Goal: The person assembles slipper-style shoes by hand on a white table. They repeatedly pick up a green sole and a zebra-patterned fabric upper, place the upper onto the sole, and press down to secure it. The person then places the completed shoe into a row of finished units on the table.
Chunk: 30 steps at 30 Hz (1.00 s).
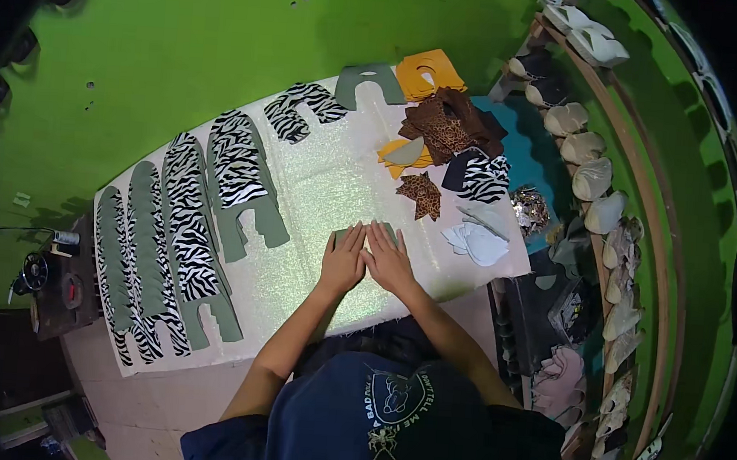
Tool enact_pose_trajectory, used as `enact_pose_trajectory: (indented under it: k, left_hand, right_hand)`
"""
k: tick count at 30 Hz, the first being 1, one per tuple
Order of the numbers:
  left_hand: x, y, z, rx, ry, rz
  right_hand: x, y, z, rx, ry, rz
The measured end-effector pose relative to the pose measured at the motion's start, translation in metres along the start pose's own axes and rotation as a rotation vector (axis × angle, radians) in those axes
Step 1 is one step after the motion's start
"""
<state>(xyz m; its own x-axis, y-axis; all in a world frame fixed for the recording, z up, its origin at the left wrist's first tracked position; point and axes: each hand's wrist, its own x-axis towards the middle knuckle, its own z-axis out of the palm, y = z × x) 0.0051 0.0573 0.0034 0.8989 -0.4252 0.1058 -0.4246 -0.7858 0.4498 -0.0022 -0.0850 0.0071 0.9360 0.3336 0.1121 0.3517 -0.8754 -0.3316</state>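
Observation:
Both my hands lie close together on a grey-green cut piece [391, 229] near the middle of the table's front. My left hand [345, 261] is open and flat, its fingers stretched forward. Beside it my right hand [389, 264] also lies flat and open, its fingers angled toward the left ones. The palms cover most of the piece, so its outline is hidden. Just right of my hands are white cut pieces [477, 240] in a loose pile. A small leopard-print piece [420, 194] lies beyond the right hand.
Overlapping zebra-print [190, 243] and grey-green pieces stand in rows on the pale, shiny table cover [319, 201] at left. Brown leopard-print [452, 129] and orange [435, 68] pieces lie at the far right. A wooden rack [639, 155] holding shoe forms runs along the right.

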Motion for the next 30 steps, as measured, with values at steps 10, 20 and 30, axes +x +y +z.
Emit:
enact_pose_trajectory:
  k: [10, 20, 30]
  left_hand:
    - [-0.005, 0.001, 0.015, 0.094, 0.024, -0.023]
    - [0.082, 0.071, 0.016, 0.067, 0.078, 0.2]
    - [0.173, 0.129, 0.038, -0.132, 0.133, 0.353]
  right_hand:
    - [-0.006, 0.006, 0.007, -0.164, -0.131, 0.044]
    - [-0.011, 0.08, -0.055, -0.06, 0.237, 0.146]
    - [-0.014, 0.175, -0.112, -0.069, 0.467, 0.483]
